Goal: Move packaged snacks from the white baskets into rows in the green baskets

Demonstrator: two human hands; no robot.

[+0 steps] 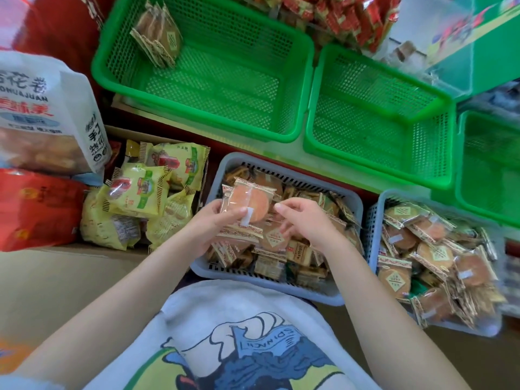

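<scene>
Round cake packet (pixel 247 202) is pinched by the left hand (pixel 209 220) over the far-left corner of the white basket (pixel 222 167); flat face is turned up toward the camera, and the packet's long axis runs from near-left to far-right, sealed ends at each end. Right hand (pixel 302 220) is held just beside it, fingers loosely curled, nothing gripped. A second white basket (pixel 374 218) of packets sits to the right. In the left green basket (pixel 202 128), a short row of packets (pixel 157 38) is stood on edge in the far-left corner. Middle green basket (pixel 377 161) is alongside.
</scene>
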